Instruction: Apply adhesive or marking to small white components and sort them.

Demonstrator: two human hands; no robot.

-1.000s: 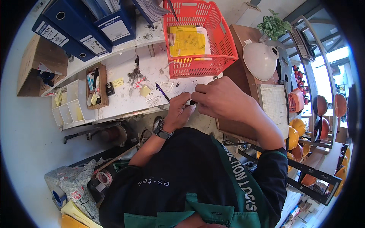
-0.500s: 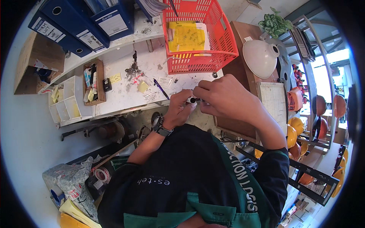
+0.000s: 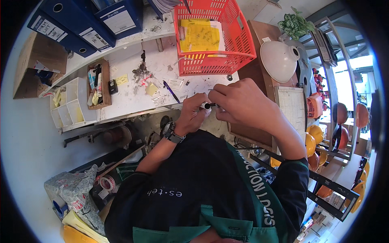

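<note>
My left hand (image 3: 191, 116) is closed around a white marker (image 3: 204, 105) with a black end, in front of the white desk's edge. My right hand (image 3: 242, 100) pinches a small dark piece (image 3: 213, 105) right at the marker's black end. Whether that piece is joined to the marker or apart from it cannot be made out. A purple pen (image 3: 171, 92) lies on the desk (image 3: 125, 97) just beyond my left hand. Past my right hand stands a red plastic basket (image 3: 219, 65) with yellow and white papers (image 3: 200, 36) inside.
Blue binders (image 3: 117, 20) stand on a shelf at the far left. Below are a wooden box (image 3: 106, 87) of pens and a white divided tray (image 3: 75, 105). A white dome-shaped shade (image 3: 279, 60) sits on the right. Yellow helmets (image 3: 310, 145) hang at the far right.
The small dark piece between my right fingers shows more clearly now at the marker's end. My right hand has shifted slightly to the right; the left still grips the marker.
</note>
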